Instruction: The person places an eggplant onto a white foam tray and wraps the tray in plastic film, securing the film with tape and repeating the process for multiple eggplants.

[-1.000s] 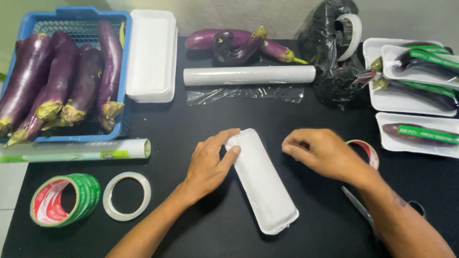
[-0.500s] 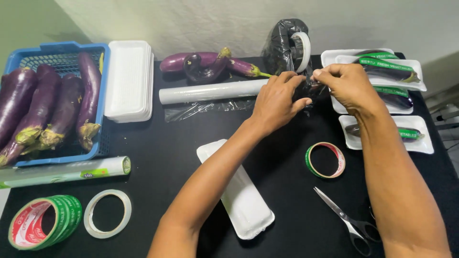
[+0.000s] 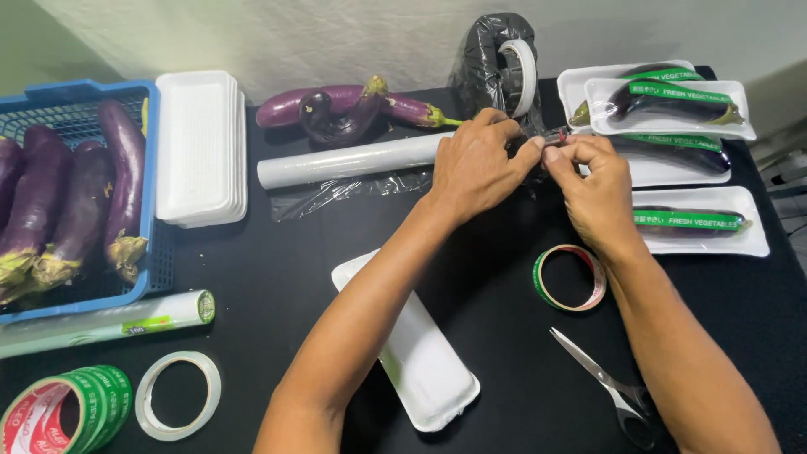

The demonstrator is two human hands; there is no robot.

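Note:
My left hand and my right hand meet at the back of the black table, fingertips pinched together on a small tape end with a reddish bit. It sits just in front of a tape dispenser wrapped in black plastic that carries a white tape roll. An empty white foam tray lies near the front, partly under my left forearm. A cling film roll lies just left of my left hand.
Loose purple eggplants lie at the back. A blue basket of eggplants and a stack of foam trays stand left. Wrapped eggplant trays are right. A green tape ring, scissors and more tape rolls lie in front.
Both hands left the white foam tray and reached to the back right. They now pinch at the tape dispenser, and the tray lies alone.

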